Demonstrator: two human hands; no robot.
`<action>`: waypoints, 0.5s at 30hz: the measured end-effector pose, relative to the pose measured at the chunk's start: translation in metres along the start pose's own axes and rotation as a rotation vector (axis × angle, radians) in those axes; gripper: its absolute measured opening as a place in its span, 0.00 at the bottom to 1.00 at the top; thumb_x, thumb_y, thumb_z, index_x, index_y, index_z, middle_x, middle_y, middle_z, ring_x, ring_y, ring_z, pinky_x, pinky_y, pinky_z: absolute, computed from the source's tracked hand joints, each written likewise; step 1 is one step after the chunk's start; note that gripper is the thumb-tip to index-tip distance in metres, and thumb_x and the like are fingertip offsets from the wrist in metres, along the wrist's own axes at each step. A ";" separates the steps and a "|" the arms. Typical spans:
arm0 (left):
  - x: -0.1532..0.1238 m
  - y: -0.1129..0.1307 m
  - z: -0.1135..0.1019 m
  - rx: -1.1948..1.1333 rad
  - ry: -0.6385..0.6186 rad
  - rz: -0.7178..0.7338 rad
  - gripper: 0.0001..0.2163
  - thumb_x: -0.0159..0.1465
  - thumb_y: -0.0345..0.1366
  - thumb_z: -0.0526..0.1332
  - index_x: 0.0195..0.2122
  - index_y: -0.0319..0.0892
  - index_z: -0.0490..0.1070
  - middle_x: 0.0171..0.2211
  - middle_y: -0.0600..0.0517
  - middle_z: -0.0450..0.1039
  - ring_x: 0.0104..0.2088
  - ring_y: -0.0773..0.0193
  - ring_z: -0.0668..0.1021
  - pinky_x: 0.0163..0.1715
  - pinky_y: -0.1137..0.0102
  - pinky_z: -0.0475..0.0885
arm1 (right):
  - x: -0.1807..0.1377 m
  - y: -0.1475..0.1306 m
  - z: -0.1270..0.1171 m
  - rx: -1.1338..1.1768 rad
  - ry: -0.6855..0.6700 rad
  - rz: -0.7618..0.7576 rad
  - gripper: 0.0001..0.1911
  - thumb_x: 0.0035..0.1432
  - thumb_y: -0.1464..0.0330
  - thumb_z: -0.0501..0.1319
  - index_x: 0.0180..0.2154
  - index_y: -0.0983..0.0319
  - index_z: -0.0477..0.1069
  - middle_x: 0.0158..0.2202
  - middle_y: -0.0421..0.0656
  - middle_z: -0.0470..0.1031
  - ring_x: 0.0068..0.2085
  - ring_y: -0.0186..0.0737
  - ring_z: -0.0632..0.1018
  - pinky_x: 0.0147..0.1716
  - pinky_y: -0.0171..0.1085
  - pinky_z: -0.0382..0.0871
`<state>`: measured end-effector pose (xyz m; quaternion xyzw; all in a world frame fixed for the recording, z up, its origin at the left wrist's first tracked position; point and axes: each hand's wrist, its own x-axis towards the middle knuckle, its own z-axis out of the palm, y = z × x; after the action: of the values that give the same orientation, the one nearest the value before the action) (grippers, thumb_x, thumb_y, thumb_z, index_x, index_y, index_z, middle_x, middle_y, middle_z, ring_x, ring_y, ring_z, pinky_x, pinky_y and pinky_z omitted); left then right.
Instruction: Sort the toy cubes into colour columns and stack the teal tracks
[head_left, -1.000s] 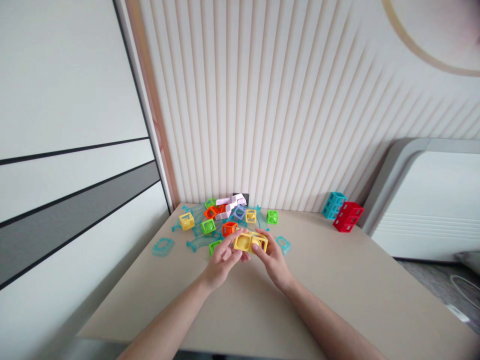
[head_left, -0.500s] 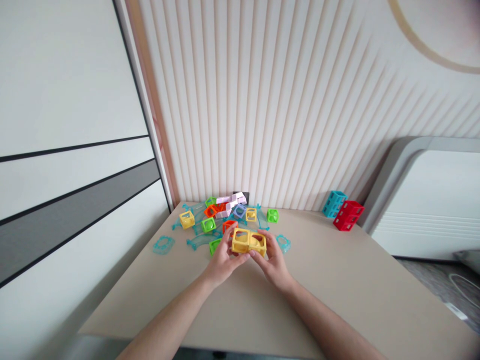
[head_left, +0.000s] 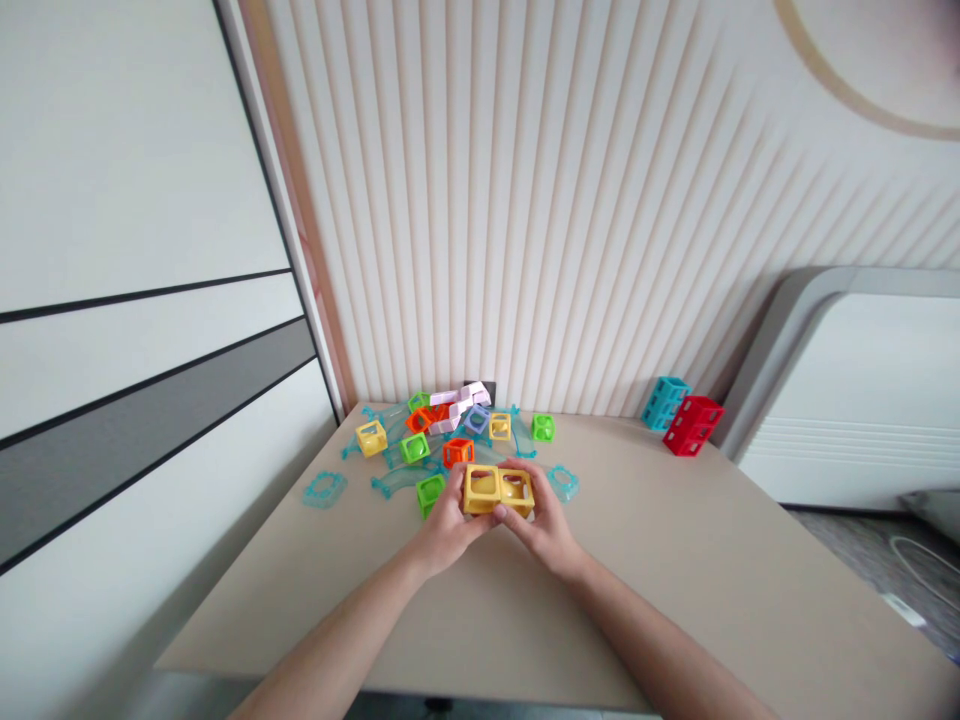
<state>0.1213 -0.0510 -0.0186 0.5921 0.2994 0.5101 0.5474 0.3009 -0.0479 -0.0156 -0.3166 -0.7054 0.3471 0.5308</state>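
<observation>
Both of my hands hold a yellow block piece (head_left: 498, 490) made of two hollow cubes side by side, just above the beige table (head_left: 675, 580). My left hand (head_left: 444, 528) grips its left cube, fingers wrapped round it. My right hand (head_left: 546, 520) grips the right cube, thumb on the near side. Right behind the piece lies a heap of loose blocks: an orange cube (head_left: 457, 453), green cubes (head_left: 430, 493), a yellow cube (head_left: 371, 438), white pieces (head_left: 454, 405) and clear teal track parts (head_left: 397, 483).
A teal block stack (head_left: 664, 402) and a red block stack (head_left: 693, 426) lean at the back right by the ribbed wall. A clear teal ring piece (head_left: 325, 490) lies near the table's left edge. A white cabinet (head_left: 862, 400) stands to the right.
The yellow two-cube piece has turned so its open faces point up more, and my fingers have closed tighter round both ends. The view has shifted slightly.
</observation>
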 end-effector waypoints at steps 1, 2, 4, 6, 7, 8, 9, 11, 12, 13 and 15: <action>-0.001 0.001 0.000 0.005 -0.005 -0.009 0.23 0.59 0.38 0.71 0.51 0.45 0.61 0.50 0.47 0.76 0.49 0.56 0.80 0.51 0.62 0.73 | 0.000 -0.001 0.000 0.008 0.003 -0.007 0.25 0.59 0.58 0.67 0.56 0.53 0.64 0.52 0.46 0.72 0.53 0.48 0.75 0.55 0.46 0.70; -0.001 0.003 0.001 0.010 -0.008 -0.018 0.23 0.59 0.37 0.71 0.50 0.45 0.61 0.49 0.47 0.76 0.49 0.56 0.80 0.50 0.62 0.74 | 0.000 -0.001 0.000 0.020 0.007 -0.010 0.25 0.59 0.58 0.67 0.55 0.54 0.64 0.52 0.46 0.73 0.53 0.48 0.75 0.55 0.46 0.70; -0.002 0.006 0.001 0.022 -0.007 -0.031 0.23 0.58 0.37 0.72 0.49 0.45 0.62 0.48 0.48 0.76 0.48 0.56 0.80 0.49 0.62 0.74 | -0.001 -0.001 0.000 0.064 0.008 0.001 0.26 0.58 0.58 0.68 0.55 0.53 0.64 0.51 0.46 0.73 0.52 0.48 0.76 0.53 0.46 0.72; -0.003 0.009 0.002 0.033 -0.010 -0.038 0.23 0.57 0.37 0.73 0.48 0.45 0.62 0.47 0.48 0.77 0.47 0.56 0.80 0.48 0.63 0.74 | -0.002 0.001 0.001 0.125 0.003 0.025 0.28 0.57 0.58 0.69 0.56 0.53 0.64 0.50 0.46 0.73 0.51 0.48 0.77 0.51 0.45 0.73; -0.003 0.010 0.002 0.036 -0.014 -0.037 0.23 0.56 0.37 0.73 0.48 0.44 0.63 0.47 0.48 0.77 0.47 0.56 0.80 0.48 0.63 0.74 | -0.002 0.002 0.001 0.152 -0.003 0.039 0.30 0.56 0.58 0.70 0.57 0.53 0.63 0.50 0.47 0.73 0.50 0.47 0.78 0.51 0.45 0.74; -0.003 0.011 0.002 0.037 -0.019 -0.036 0.23 0.56 0.37 0.73 0.47 0.44 0.63 0.46 0.48 0.77 0.47 0.56 0.80 0.48 0.63 0.74 | -0.002 0.003 0.001 0.173 -0.009 0.052 0.31 0.56 0.58 0.70 0.57 0.53 0.62 0.49 0.47 0.73 0.50 0.47 0.78 0.50 0.45 0.74; -0.003 0.012 0.003 0.037 -0.027 -0.038 0.23 0.56 0.37 0.73 0.47 0.44 0.63 0.46 0.48 0.77 0.47 0.56 0.80 0.48 0.63 0.74 | -0.003 0.003 0.001 0.186 -0.014 0.064 0.31 0.56 0.58 0.70 0.57 0.53 0.62 0.49 0.47 0.73 0.50 0.47 0.78 0.50 0.45 0.75; -0.003 0.012 0.003 0.026 -0.043 -0.046 0.23 0.56 0.37 0.73 0.47 0.44 0.63 0.46 0.49 0.76 0.47 0.56 0.80 0.48 0.63 0.74 | -0.002 0.004 0.001 0.194 -0.016 0.072 0.30 0.56 0.59 0.70 0.57 0.53 0.63 0.49 0.47 0.73 0.50 0.47 0.78 0.50 0.45 0.75; -0.003 0.012 0.003 0.018 -0.046 -0.050 0.23 0.56 0.37 0.73 0.47 0.44 0.63 0.46 0.49 0.76 0.48 0.57 0.80 0.48 0.63 0.74 | -0.002 0.004 0.001 0.191 -0.014 0.069 0.29 0.56 0.59 0.70 0.56 0.53 0.63 0.49 0.46 0.73 0.49 0.47 0.78 0.50 0.45 0.75; -0.003 0.012 0.003 0.013 -0.048 -0.054 0.23 0.55 0.37 0.73 0.47 0.44 0.63 0.46 0.49 0.76 0.48 0.57 0.80 0.49 0.63 0.74 | -0.002 0.004 0.001 0.183 -0.012 0.063 0.28 0.56 0.59 0.70 0.55 0.54 0.64 0.49 0.46 0.73 0.49 0.47 0.78 0.49 0.45 0.75; -0.003 0.013 0.002 0.019 -0.045 -0.058 0.23 0.55 0.37 0.74 0.47 0.44 0.63 0.45 0.50 0.76 0.47 0.57 0.79 0.49 0.63 0.73 | -0.002 0.004 0.001 0.160 -0.010 0.041 0.26 0.56 0.59 0.70 0.53 0.54 0.66 0.49 0.46 0.73 0.49 0.46 0.78 0.49 0.44 0.75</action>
<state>0.1200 -0.0575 -0.0072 0.5996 0.3089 0.4777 0.5629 0.3007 -0.0474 -0.0200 -0.2855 -0.6714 0.4148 0.5438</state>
